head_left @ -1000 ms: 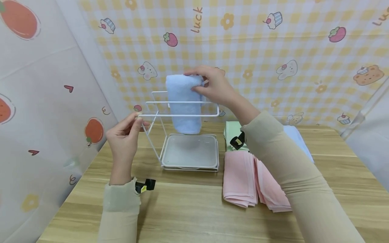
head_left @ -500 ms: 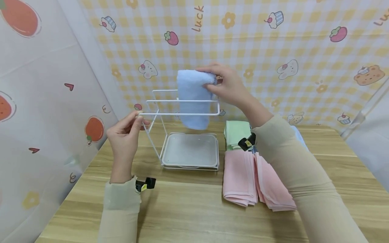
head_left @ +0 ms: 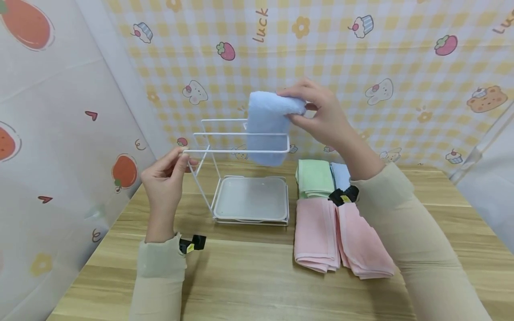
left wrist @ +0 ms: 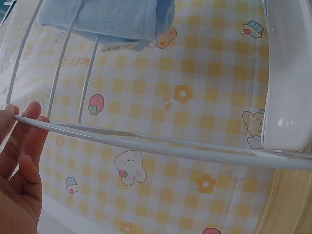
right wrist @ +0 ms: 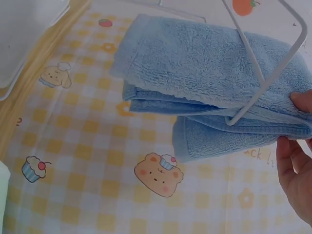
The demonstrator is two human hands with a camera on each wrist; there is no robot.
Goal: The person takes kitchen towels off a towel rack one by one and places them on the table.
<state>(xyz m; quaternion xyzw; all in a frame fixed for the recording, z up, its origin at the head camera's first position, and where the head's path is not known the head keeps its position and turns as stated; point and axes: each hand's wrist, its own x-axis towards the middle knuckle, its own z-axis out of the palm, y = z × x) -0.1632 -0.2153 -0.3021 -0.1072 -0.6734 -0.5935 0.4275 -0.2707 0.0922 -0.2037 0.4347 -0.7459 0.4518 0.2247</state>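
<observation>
A folded light-blue towel (head_left: 265,118) hangs at the rear right of a white wire rack (head_left: 237,151), its lower part behind the front bars in the head view. My right hand (head_left: 323,111) pinches the towel's upper right end between thumb and fingers. In the right wrist view, a rack bar crosses in front of the towel (right wrist: 195,58) and its bent end meets the folds; whether it lies inside them is hard to tell. With thumb and fingers, my left hand (head_left: 163,178) grips the rack's upper left front corner. The left wrist view shows those fingers on the wire.
A pale grey tray (head_left: 250,198) sits in the rack's base. To its right on the wooden table (head_left: 249,276) lie a folded green towel (head_left: 315,178), a partly hidden blue one (head_left: 340,176) and folded pink cloth (head_left: 317,234). A patterned curtain (head_left: 341,67) stands behind.
My right hand has moved right and slightly up, drawing the blue towel along the bars toward their right end. The left hand and the rack have stayed in place.
</observation>
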